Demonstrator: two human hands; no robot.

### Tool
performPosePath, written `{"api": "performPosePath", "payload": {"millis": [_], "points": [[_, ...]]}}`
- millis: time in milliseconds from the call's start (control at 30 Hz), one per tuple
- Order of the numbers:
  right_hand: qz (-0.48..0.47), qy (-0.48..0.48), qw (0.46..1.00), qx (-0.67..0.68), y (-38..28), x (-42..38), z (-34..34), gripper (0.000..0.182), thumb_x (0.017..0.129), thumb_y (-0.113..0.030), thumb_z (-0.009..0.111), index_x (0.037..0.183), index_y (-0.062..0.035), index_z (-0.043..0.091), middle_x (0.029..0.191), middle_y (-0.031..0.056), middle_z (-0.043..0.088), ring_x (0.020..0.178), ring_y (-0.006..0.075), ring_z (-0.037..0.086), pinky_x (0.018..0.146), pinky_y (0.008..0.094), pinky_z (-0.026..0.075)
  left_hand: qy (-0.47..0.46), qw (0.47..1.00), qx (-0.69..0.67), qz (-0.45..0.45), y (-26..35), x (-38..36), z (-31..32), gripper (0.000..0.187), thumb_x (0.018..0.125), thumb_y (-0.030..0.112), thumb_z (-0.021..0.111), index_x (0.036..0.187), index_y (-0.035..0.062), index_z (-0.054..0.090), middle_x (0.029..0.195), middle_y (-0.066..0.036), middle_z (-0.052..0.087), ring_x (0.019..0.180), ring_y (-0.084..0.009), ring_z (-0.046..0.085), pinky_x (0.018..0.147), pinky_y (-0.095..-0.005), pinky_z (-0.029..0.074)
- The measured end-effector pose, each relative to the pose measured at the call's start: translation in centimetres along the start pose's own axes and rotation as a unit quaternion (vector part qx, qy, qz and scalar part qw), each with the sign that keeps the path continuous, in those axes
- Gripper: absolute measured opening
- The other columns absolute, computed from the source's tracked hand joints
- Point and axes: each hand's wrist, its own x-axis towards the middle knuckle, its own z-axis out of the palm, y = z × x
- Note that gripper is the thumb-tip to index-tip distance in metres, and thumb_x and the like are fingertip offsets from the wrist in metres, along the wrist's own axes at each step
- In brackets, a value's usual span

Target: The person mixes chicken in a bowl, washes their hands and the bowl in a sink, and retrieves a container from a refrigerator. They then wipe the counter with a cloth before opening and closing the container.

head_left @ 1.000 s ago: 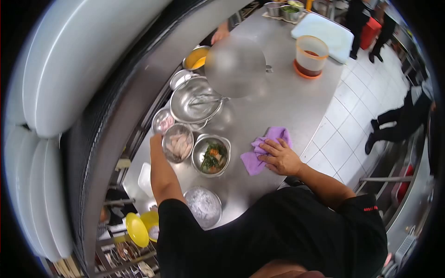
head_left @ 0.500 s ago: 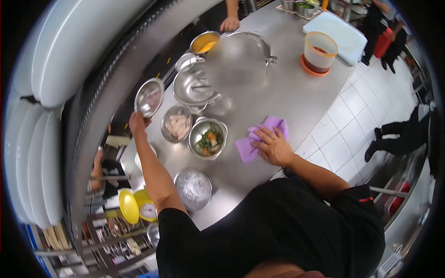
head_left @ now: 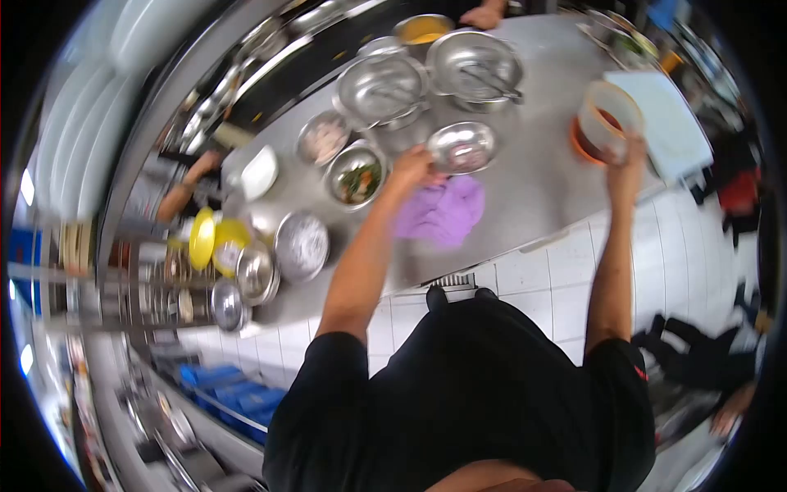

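Observation:
My left hand (head_left: 416, 170) grips the near edge of a shallow metal bowl (head_left: 459, 133) with pale pink meat in it, held over the table. Under that hand and just in front of it lies a crumpled purple cloth (head_left: 447, 215). On the far right, my right hand (head_left: 626, 156) is closed on the side of a translucent plastic container (head_left: 592, 131) with dark red liquid inside. An orange disc (head_left: 576, 144) shows beneath its base. Left of the held bowl are a metal bowl of green leaves and orange bits (head_left: 331, 182) and a bowl of pale meat pieces (head_left: 305, 146).
Two large metal bowls (head_left: 344, 92) (head_left: 500, 56) and a pot of yellow liquid (head_left: 404, 31) stand at the back. A white board (head_left: 676, 131) lies on the right. Flour-dusted bowl (head_left: 283, 246) and yellow scale (head_left: 229, 244) sit left. Another person's hand (head_left: 484, 16) rests at the far edge.
My left hand has brought the bowl of pink meat from the far left to above the cloth. My right hand has left the cloth and taken hold of the plastic container. The view has turned.

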Motion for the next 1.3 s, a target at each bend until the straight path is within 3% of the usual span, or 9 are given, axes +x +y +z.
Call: {"api": "performPosePath", "payload": {"millis": [233,433,667,733,833,933,1033,1233,1300], "points": [[0.054,-0.176,0.979,0.084,7.2,4.6,0.6,0.037,0.091,-0.041,0.065,0.1,-0.0056,0.064,0.108,0.012,0.064,0.103,0.0319,0.062,0.09,0.0419,0.046,0.22,0.947,-0.165,0.166,-7.4,-7.1,5.9,0.079,0.094,0.022,0.064,0.153,0.0115,0.014,0.114,-0.014,0.063,0.092,-0.0193,0.064,0.075,-0.0362,0.055],[0.058,-0.241,0.966,0.074,5.2,3.4,-3.5,0.039,0.091,-0.041,0.066,0.103,-0.0038,0.062,0.098,0.0112,0.063,0.093,0.0303,0.06,0.086,0.038,0.046,0.467,0.828,-0.277,0.138,-9.9,-9.7,0.8,0.088,0.088,0.038,0.069,0.153,0.0191,0.012,0.123,-0.01,0.05,0.103,-0.0222,0.055,0.081,-0.0443,0.053],[0.133,-0.295,0.906,0.273,0.7,-1.8,-8.3,0.038,0.091,-0.012,0.068,0.124,0.0008,0.055,0.09,0.0047,0.062,0.085,0.0162,0.058,0.081,0.0336,0.05,0.377,0.888,-0.256,0.066,-10.1,-7.6,-3.3,0.08,0.091,0.044,0.062,0.153,0.0129,0.022,0.143,-0.012,0.044,0.126,-0.0276,0.047,0.091,-0.0451,0.048],[0.084,-0.297,0.907,0.286,1.2,-3.5,-8.3,0.035,0.089,-0.006,0.069,0.12,0.0018,0.056,0.102,0.0061,0.063,0.091,0.0174,0.059,0.086,0.0357,0.051,0.345,0.894,-0.276,0.08,-10.1,-7.1,-1.7,0.076,0.092,0.042,0.062,0.15,0.0074,0.028,0.145,-0.013,0.044,0.129,-0.0268,0.046,0.094,-0.0447,0.047],[0.118,-0.367,0.872,0.302,-1.7,-4.2,-9.8,0.015,0.087,-0.002,0.069,0.093,0.0,0.056,0.141,0.0177,0.049,0.122,0.0276,0.055,0.099,0.039,0.048,0.394,0.907,-0.007,0.149,-10.3,-6.6,2.1,0.081,0.09,0.049,0.06,0.148,-0.0001,0.03,0.149,-0.022,0.037,0.134,-0.0374,0.039,0.106,-0.0463,0.037],[0.039,-0.355,0.862,0.358,-2.1,-6.1,-9.2,0.016,0.082,0.0,0.071,0.088,-0.0009,0.057,0.149,0.0207,0.041,0.132,0.0341,0.048,0.1,0.0404,0.047,0.347,0.851,0.329,0.216,-11.3,-8.6,8.2,0.073,0.086,0.043,0.063,0.146,0.0106,0.037,0.146,-0.023,0.039,0.139,-0.0377,0.033,0.114,-0.056,0.023],[-0.005,-0.383,0.855,0.351,-4.5,-6.8,-9.7,0.018,0.078,0.002,0.074,0.086,-0.0018,0.058,0.149,0.021,0.041,0.132,0.0349,0.049,0.103,0.0419,0.044,0.34,0.796,0.456,0.206,-10.8,-12.4,10.4,0.062,0.082,0.03,0.065,0.139,0.0164,0.047,0.142,-0.019,0.044,0.138,-0.0321,0.034,0.111,-0.0596,0.024],[-0.079,-0.427,0.821,0.37,-10.1,-8.5,-9.4,0.025,0.069,-0.002,0.08,0.086,-0.0034,0.062,0.147,0.0231,0.043,0.132,0.0354,0.048,0.105,0.0428,0.042,0.38,0.775,0.413,0.291,-15.8,-17.2,2.4,0.046,0.072,0.007,0.06,0.118,0.0119,0.061,0.117,-0.015,0.062,0.111,-0.0368,0.056,0.096,-0.0446,0.044],[-0.097,-0.43,0.807,0.392,-12.4,-9.4,-8.6,0.026,0.069,-0.003,0.081,0.087,-0.0044,0.063,0.147,0.0233,0.043,0.132,0.0353,0.049,0.104,0.0424,0.043,0.401,0.797,0.393,0.222,-16.5,-21.5,0.8,0.044,0.07,0.001,0.058,0.113,0.0123,0.064,0.113,-0.014,0.063,0.108,-0.0353,0.057,0.094,-0.045,0.045]]}}
